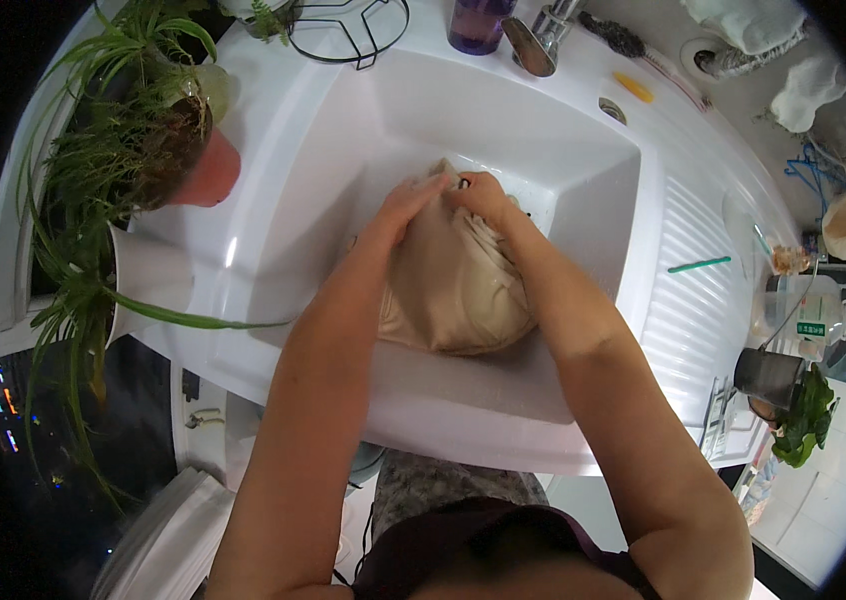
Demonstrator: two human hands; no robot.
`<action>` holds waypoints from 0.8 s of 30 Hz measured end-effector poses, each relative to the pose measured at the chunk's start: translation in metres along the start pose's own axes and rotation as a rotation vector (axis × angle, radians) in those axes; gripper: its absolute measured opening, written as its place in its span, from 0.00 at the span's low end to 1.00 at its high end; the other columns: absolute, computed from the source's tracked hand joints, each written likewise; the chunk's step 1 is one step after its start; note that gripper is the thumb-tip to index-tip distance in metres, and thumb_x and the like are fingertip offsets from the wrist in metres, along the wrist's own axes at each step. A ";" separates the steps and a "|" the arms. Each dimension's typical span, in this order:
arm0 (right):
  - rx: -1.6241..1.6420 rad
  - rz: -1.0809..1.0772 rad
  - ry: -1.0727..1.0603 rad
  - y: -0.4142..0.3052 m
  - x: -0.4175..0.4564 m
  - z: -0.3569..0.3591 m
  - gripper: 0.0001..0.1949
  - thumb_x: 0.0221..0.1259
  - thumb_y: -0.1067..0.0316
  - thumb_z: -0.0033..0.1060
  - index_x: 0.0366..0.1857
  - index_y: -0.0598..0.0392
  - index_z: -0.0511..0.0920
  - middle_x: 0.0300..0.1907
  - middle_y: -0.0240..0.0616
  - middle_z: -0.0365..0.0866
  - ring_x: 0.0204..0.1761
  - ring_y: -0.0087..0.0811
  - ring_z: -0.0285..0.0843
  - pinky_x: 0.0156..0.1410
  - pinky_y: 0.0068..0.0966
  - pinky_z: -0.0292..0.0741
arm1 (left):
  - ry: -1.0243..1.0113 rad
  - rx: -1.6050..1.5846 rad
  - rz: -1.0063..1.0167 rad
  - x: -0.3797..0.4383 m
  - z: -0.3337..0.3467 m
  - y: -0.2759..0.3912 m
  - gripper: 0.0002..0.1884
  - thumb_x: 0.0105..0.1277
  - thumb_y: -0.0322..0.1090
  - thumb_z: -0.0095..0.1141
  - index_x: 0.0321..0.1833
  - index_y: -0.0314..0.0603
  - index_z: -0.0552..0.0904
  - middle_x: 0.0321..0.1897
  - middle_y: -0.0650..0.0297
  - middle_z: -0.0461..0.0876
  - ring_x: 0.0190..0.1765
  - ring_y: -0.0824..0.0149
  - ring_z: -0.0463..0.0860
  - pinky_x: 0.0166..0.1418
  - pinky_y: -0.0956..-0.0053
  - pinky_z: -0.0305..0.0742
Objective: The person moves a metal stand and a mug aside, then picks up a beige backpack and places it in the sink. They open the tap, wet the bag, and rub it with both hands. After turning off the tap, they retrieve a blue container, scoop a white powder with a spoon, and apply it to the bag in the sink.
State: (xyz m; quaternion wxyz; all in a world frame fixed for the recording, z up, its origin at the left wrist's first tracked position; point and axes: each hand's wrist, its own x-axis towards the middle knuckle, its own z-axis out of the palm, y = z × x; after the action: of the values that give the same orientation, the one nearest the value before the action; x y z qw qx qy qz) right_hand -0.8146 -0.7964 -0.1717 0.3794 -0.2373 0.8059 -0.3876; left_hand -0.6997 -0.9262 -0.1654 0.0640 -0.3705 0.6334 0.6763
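Note:
A bulky beige fabric item (460, 300), folded and bunched, rests in the white sink basin (438, 90). Its surface looks smooth and damp, and several creases run along its right side. My left hand (415, 201) lies along the upper left part of the fabric, gripping it with fingers pointing towards the far side. On the upper right, my right hand (481, 199) has its fingers curled around a bunched edge, close to the left fingertips. A small dark spot shows by the right fingers; what it is I cannot tell. The underside of the fabric is hidden.
Behind the basin stand a faucet (531, 49), a purple container (477, 28) and a black wire stand (351, 34). Potted plants in a red pot (209, 172) and a white pot (152, 277) line the left rim. A green stick (700, 264) lies on the ribbed washboard (682, 300).

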 end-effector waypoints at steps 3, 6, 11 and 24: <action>-0.373 -0.139 0.169 -0.041 -0.031 -0.014 0.21 0.41 0.50 0.70 0.36 0.55 0.83 0.45 0.46 0.81 0.45 0.40 0.78 0.49 0.33 0.75 | -0.180 -0.075 0.011 -0.033 -0.012 0.030 0.38 0.50 0.58 0.68 0.57 0.35 0.76 0.53 0.56 0.77 0.53 0.65 0.76 0.56 0.70 0.70; -0.465 -0.370 0.208 -0.051 -0.063 -0.029 0.23 0.44 0.48 0.67 0.39 0.56 0.82 0.54 0.51 0.75 0.56 0.47 0.71 0.58 0.36 0.70 | -0.253 0.184 0.069 -0.020 -0.023 0.043 0.29 0.49 0.53 0.70 0.46 0.37 0.82 0.55 0.56 0.74 0.55 0.64 0.74 0.55 0.67 0.70; -0.892 -0.396 0.001 -0.047 -0.143 -0.003 0.34 0.54 0.44 0.60 0.61 0.54 0.66 0.70 0.50 0.51 0.69 0.55 0.50 0.68 0.51 0.56 | -0.181 1.169 0.632 -0.075 -0.041 0.035 0.36 0.50 0.54 0.67 0.61 0.45 0.72 0.71 0.53 0.51 0.68 0.46 0.59 0.66 0.56 0.62; -0.787 -0.389 0.308 0.049 -0.063 0.022 0.26 0.55 0.45 0.59 0.57 0.43 0.70 0.56 0.37 0.66 0.54 0.41 0.66 0.55 0.41 0.65 | 0.010 1.499 0.679 -0.006 -0.008 -0.041 0.44 0.55 0.57 0.60 0.71 0.49 0.55 0.64 0.48 0.62 0.57 0.46 0.73 0.54 0.48 0.69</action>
State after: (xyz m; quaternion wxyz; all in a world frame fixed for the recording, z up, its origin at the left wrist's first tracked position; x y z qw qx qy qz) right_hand -0.7638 -0.7346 -0.1928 0.0567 -0.4496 0.8792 -0.1469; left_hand -0.6694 -0.9237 -0.1946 0.0836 -0.0210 0.9948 0.0548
